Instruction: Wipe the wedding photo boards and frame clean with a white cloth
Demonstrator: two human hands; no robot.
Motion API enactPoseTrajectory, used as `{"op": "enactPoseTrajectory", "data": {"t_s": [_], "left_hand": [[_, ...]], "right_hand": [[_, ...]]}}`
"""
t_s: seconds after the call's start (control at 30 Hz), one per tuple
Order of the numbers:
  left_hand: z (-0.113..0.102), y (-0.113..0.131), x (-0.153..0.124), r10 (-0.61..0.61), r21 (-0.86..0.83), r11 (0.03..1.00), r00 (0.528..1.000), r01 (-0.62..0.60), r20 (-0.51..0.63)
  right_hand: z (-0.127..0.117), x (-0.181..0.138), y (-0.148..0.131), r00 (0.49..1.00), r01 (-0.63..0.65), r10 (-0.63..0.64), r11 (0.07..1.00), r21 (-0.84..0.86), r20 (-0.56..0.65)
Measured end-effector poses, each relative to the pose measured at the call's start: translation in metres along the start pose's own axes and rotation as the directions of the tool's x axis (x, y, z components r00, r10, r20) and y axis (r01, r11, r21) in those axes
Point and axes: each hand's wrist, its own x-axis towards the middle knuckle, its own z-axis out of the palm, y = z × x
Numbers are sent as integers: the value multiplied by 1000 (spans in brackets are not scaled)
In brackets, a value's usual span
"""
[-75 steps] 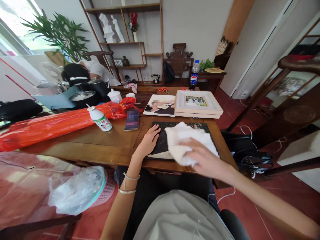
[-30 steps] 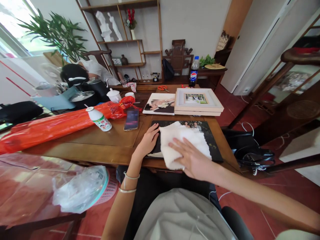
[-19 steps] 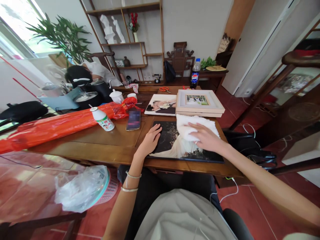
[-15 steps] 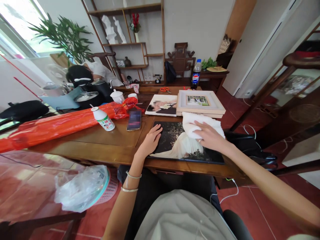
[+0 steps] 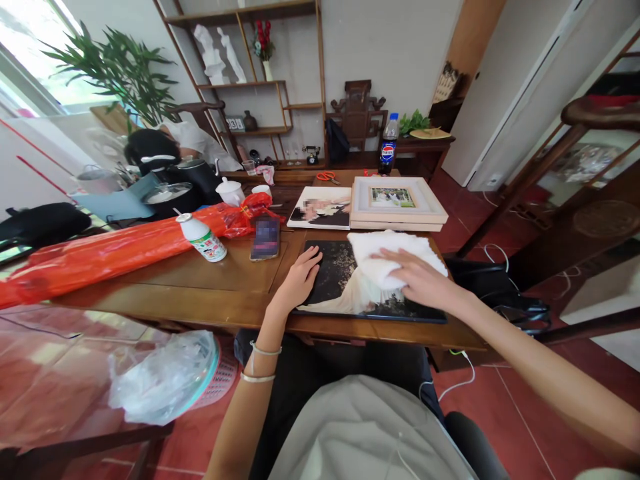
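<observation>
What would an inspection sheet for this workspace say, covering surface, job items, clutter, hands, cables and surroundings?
Surface: brown wooden table, glossy.
Job items: dark photo panel lying flat, partly covered by a white cloth.
Clutter: red-wrapped bundle, white bottle and phone left of the panel; pale photo frame behind it; cola bottle farther back.
Hands: left hand resting on the panel's left side; right hand over the cloth, grip unclear.
Cables: white cable below the table's right end, apart from both hands.
Surroundings: shelf unit and green plant behind; pink basket at lower left.
</observation>
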Motion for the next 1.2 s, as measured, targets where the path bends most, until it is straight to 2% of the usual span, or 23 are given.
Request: {"op": "enactPoseTrajectory", "data": {"t_s": [0.1,0.17,0.23,0.4,0.5,0.6,0.8,0.87,0.93,1.03,1.2], "left_hand": [[1,0,0,1,-8,1000,1000,-2,-13],[1,-1,-1,0,-12,1000,1000,0,-22],[2,-1,-1,0,-15,1000,1000,0,-24],[2,-1,-1,-5,-21,1000,1000,5,-18],[2,0,0,-4,-3,1000,1000,4,-15],[2,-1,0,6,-1,1000,1000,-6,-17],[3,-3,-1,-5,-13,1000,1000,4,-18],[3,-4,-1,-2,-6,1000,1000,2,-17],[3,-5,0,3,-8,1000,1000,-3,-18],[4,-5,0,6,-28,1000,1000,-7,-26],[5,-5,0,10,-29,1000,999,-11,-35]], "right_hand": [[0,5,30,994,-98,94,993,-63,-57],[1,-1,26,992,-120,116,990,-71,-57],[2,-12,5,993,-113,111,992,-58,-40],[9,-41,-74,999,-45,45,999,-18,3],[13,-41,-88,1000,-9,9,1000,-23,-1],[14,-26,-63,999,-25,24,999,-37,-26],[8,12,26,981,-165,151,980,-112,-124],[6,14,43,981,-165,149,978,-126,-124],[5,8,46,984,-146,132,983,-110,-121],[4,-11,27,989,-110,104,992,-55,-107],[6,-48,-49,999,-50,50,999,-7,-21]]}}
